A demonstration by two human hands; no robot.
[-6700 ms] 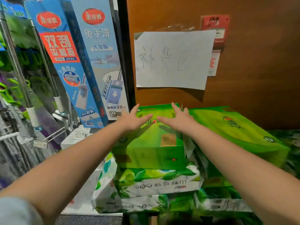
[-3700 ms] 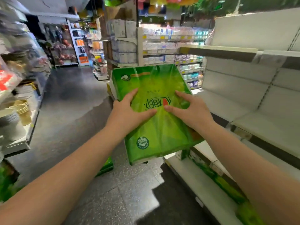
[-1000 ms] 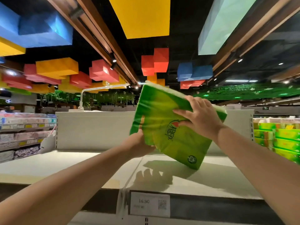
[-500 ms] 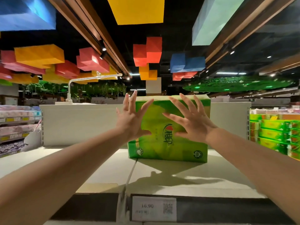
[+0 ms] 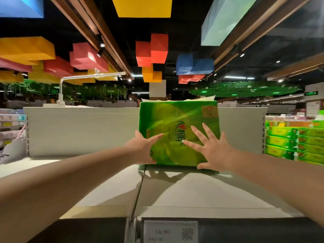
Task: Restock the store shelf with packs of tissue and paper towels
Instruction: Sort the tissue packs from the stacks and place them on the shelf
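Observation:
A green tissue pack (image 5: 177, 118) stands upright on the white top shelf (image 5: 98, 186), back against the shelf's rear panel (image 5: 80, 130). My left hand (image 5: 142, 149) rests against the pack's lower left edge, thumb on its front. My right hand (image 5: 213, 149) lies flat on the pack's lower right front, fingers spread wide. Neither hand closes around the pack.
A price tag reading 16.90 (image 5: 170, 231) sits on the shelf's front rail. Stacked green tissue packs (image 5: 294, 142) fill a display to the right. Shelves of pale goods (image 5: 10, 123) stand far left. Coloured ceiling blocks (image 5: 151, 50) hang overhead.
The pack has slid further back on the shelf against the rear panel. Both hands have dropped from its middle to its lower edge.

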